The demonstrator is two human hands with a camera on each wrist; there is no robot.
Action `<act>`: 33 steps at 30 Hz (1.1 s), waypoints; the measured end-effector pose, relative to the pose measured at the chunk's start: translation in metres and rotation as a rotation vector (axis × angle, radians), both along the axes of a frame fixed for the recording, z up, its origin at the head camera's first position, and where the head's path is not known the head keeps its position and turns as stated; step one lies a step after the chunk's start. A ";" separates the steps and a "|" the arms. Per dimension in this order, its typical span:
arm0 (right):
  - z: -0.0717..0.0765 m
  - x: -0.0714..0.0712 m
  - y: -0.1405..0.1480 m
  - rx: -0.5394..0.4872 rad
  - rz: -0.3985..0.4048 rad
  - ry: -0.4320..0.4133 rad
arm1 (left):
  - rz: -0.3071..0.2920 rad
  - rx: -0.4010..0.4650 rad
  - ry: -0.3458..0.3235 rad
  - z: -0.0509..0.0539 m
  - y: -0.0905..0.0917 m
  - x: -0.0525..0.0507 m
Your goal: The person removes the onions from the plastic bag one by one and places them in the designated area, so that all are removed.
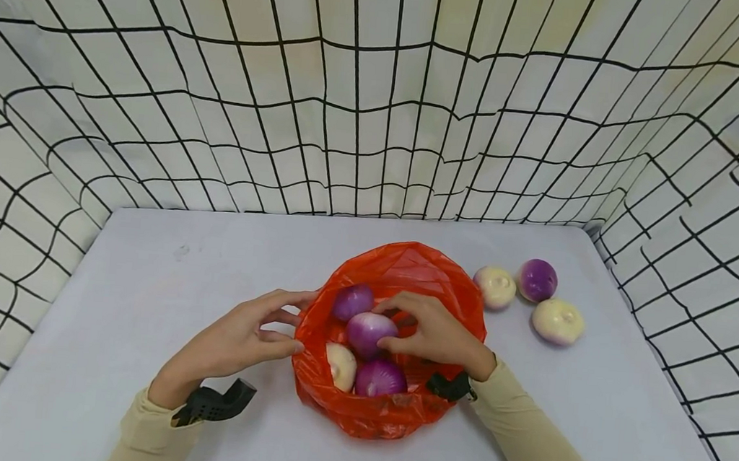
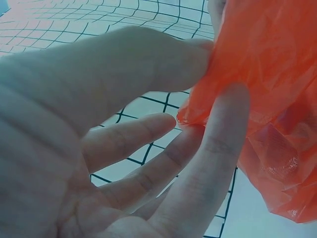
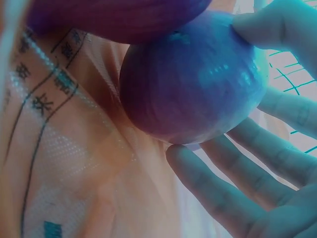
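A red plastic bag (image 1: 387, 424) stands with its mouth wide on the table. My left hand (image 1: 240, 336) holds the bag's left rim between thumb and fingers; in the left wrist view the thin film of the bag (image 2: 267, 64) lies among the fingertips. Inside the bag's mouth, my right hand (image 1: 433, 329) grips a purple onion (image 1: 369, 333) by thumb and fingers. Around it in the bag are another purple onion (image 1: 354, 302), a darker purple onion (image 1: 381, 378) and a pale onion (image 1: 341, 366). The held onion (image 3: 193, 84) touches another onion in the right wrist view.
Right of the bag, a pale onion (image 1: 495, 287), a purple onion (image 1: 538, 280) and a second pale onion (image 1: 558, 322) lie on the white table (image 1: 212, 247). A black grid net (image 1: 352, 113) hangs before pale walls at the back and sides.
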State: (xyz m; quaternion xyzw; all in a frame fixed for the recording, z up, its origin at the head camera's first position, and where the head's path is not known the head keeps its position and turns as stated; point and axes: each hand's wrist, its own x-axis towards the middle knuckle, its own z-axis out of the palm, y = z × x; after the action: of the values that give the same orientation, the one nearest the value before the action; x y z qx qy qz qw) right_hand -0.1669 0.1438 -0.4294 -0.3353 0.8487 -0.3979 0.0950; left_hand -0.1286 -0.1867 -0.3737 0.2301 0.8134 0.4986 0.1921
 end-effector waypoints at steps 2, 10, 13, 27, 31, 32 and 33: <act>0.000 0.000 0.001 0.001 -0.010 0.005 | 0.001 -0.001 0.007 0.000 0.000 0.000; 0.000 -0.003 0.002 -0.009 -0.022 0.033 | 0.003 0.006 0.001 0.000 -0.001 0.001; 0.003 -0.002 0.002 -0.018 -0.036 0.030 | -0.004 0.009 -0.003 0.001 -0.001 0.001; 0.024 0.002 0.010 -0.057 -0.085 0.024 | -0.008 -0.007 0.024 0.001 -0.002 0.000; 0.029 0.004 0.014 -0.076 -0.093 0.034 | -0.009 -0.007 0.031 0.000 -0.002 -0.001; 0.029 0.004 0.015 -0.080 -0.093 0.034 | -0.009 -0.009 0.033 0.000 -0.003 -0.001; 0.030 0.004 0.016 -0.082 -0.094 0.032 | -0.005 -0.009 0.031 0.000 -0.003 0.000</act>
State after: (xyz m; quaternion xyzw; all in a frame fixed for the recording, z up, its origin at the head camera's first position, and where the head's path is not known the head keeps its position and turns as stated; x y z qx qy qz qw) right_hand -0.1627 0.1597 -0.3995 -0.3051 0.8479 -0.4308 0.0488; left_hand -0.1290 -0.1893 -0.3733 0.2392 0.8179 0.4907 0.1816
